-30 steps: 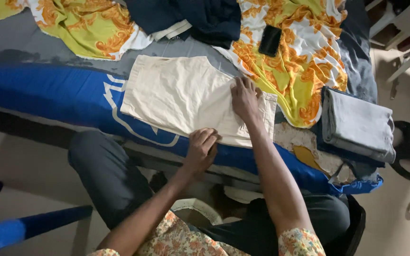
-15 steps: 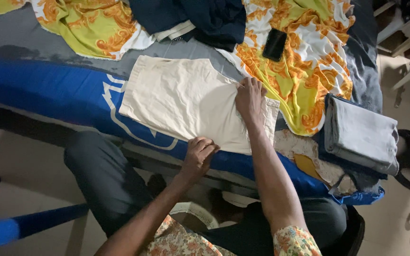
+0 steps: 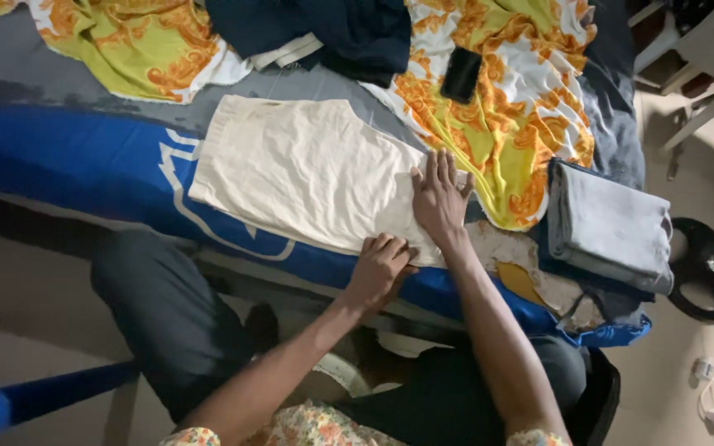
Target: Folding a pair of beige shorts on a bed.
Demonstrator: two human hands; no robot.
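Shorts [image 3: 299,169] on mattress [image 3: 68,157]; folded stack [image 3: 609,223] right; phone [image 3: 461,74] behind.

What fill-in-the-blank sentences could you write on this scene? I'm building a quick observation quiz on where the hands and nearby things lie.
1. Both hands rest on a folded ____-coloured garment.
2. The right hand lies ____ with fingers spread on the garment's right end.
3. The black phone lies on the ____ and orange patterned cloth.
4. The left hand is at the garment's ____ edge.

Missing words: cream; flat; yellow; near
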